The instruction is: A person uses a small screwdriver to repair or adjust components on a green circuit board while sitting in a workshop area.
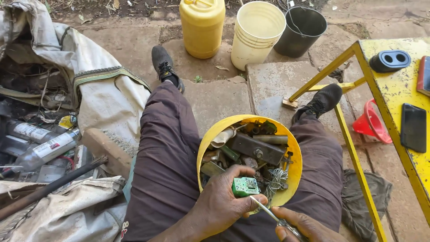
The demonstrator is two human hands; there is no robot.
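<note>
Left hand pinching a small green circuit board, right hand gripping a thin metal tool against it, yellow bowl of scrap parts on the lap

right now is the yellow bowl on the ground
No, the yellow bowl sits on the person's lap, between the thighs, full of metal scrap.

We are noting a yellow jerrycan, a cream bucket and a dark bucket standing in a row on the paving. A black phone is lying on the yellow metal table; a red funnel is sitting beneath it.
</note>
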